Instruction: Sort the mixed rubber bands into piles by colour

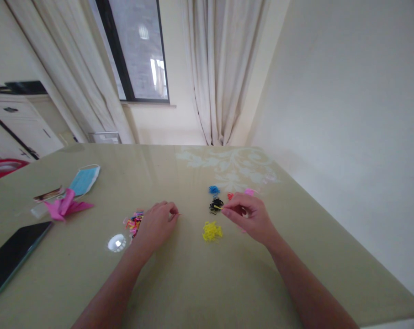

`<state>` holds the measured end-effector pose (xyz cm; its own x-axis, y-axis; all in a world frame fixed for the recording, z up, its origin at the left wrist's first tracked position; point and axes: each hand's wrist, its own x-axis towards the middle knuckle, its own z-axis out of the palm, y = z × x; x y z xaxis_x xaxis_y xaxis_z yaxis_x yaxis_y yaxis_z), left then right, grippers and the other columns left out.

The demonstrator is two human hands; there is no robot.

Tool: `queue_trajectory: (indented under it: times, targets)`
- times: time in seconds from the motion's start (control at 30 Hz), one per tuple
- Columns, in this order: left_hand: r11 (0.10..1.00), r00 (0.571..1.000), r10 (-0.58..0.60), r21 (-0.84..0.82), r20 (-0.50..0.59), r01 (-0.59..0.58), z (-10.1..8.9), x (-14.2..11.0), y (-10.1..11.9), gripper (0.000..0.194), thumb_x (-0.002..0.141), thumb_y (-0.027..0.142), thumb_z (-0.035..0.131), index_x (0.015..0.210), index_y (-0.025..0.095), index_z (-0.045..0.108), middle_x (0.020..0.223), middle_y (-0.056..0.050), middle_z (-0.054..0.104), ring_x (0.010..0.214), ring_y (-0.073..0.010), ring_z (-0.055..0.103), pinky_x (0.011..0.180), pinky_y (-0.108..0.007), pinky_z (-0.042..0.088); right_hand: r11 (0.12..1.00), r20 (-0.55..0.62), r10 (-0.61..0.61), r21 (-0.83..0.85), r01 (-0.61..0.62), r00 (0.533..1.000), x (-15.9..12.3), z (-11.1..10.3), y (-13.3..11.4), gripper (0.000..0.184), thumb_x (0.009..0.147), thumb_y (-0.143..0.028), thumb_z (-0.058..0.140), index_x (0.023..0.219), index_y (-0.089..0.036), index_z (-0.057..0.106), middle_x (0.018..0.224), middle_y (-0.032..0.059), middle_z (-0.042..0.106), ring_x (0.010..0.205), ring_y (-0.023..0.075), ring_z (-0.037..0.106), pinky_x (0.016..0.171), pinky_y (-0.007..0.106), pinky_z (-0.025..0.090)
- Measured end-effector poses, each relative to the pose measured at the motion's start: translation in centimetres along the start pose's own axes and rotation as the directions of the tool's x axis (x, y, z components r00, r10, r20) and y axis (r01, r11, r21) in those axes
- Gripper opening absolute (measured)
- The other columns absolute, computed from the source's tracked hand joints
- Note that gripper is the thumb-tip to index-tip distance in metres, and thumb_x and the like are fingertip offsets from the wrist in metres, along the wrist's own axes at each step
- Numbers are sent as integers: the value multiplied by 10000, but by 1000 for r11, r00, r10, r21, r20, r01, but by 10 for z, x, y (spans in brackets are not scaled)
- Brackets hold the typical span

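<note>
My right hand [250, 218] pinches a small yellow rubber band [218, 207] between thumb and forefinger, just over a black pile of bands [215, 204]. A yellow pile [212, 231] lies just below it, a blue pile [213, 189] farther back, with small red [230, 195] and pink [250, 192] piles beside my right hand. My left hand [157, 224] rests on the table with its fingertips pinched together, next to a mixed heap of coloured bands [133, 222]; I cannot make out what it pinches.
The olive glass-topped table [193, 283] meets a white wall on the right. On the left lie a blue face mask [84, 179], pink folded paper [65, 205], a dark phone [13, 256] and a red chair edge [1, 168]. Curtains and a window stand behind.
</note>
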<state>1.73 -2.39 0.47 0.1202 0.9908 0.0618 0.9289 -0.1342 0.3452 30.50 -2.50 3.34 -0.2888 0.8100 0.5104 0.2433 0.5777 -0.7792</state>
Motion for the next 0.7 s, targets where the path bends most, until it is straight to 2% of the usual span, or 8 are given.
queue_trajectory:
  times: [0.13, 0.27, 0.37, 0.47, 0.57, 0.63, 0.7]
  targets:
    - [996, 999, -39, -85, -36, 36, -2, 1, 6, 163, 956, 283, 563, 891, 206, 691, 879, -67, 757, 858, -243, 696, 769, -333, 451, 948, 263, -2, -306, 85, 965, -3, 13, 13, 131, 942, -282, 724, 891, -194, 806, 748, 15, 686, 605, 108, 540, 607, 249, 412]
    - [989, 998, -53, -141, -35, 47, -3, 2, 4, 160, 943, 306, 599, 866, 217, 708, 831, -50, 760, 813, -235, 701, 749, -325, 448, 884, 422, 75, -448, 136, 903, -7, 22, 21, 74, 926, -233, 746, 915, -201, 812, 809, 17, 704, 688, 125, 609, 648, 246, 405]
    - [986, 998, -48, -163, -33, 42, -1, 3, 1, 152, 926, 273, 603, 845, 223, 722, 843, -48, 763, 802, -232, 704, 751, -326, 454, 870, 462, 96, -470, 151, 882, -7, 22, 21, 76, 925, -235, 751, 934, -197, 815, 832, 24, 712, 716, 136, 624, 654, 249, 399]
    - [983, 998, -49, -180, -51, 39, 0, 3, -2, 146, 909, 267, 612, 822, 222, 720, 879, -55, 769, 815, -233, 705, 754, -328, 454, 870, 468, 105, -470, 146, 877, -6, 20, 22, 81, 926, -249, 753, 938, -201, 818, 834, 23, 716, 717, 138, 625, 656, 251, 398]
    - [978, 997, -62, -202, -52, 50, 1, 4, -4, 159, 915, 292, 603, 816, 226, 708, 827, -48, 770, 801, -242, 701, 732, -334, 443, 877, 474, 101, -458, 147, 875, -6, 19, 24, 76, 916, -248, 764, 940, -203, 820, 818, 20, 712, 694, 133, 614, 648, 251, 396]
    - [966, 996, -66, -255, -61, 48, 1, 4, -3, 162, 912, 313, 605, 810, 229, 699, 793, -41, 771, 778, -244, 698, 712, -336, 441, 888, 460, 90, -440, 138, 883, -6, 20, 24, 85, 921, -266, 762, 936, -206, 821, 807, 20, 709, 695, 135, 617, 650, 252, 404]
    - [924, 997, -32, -383, -66, 5, 1, 4, 1, 157, 893, 341, 634, 802, 229, 695, 787, -34, 774, 765, -236, 700, 713, -333, 465, 908, 418, 80, -405, 107, 905, -6, 20, 22, 128, 945, -308, 741, 944, -206, 818, 802, 23, 706, 686, 133, 618, 655, 251, 422]
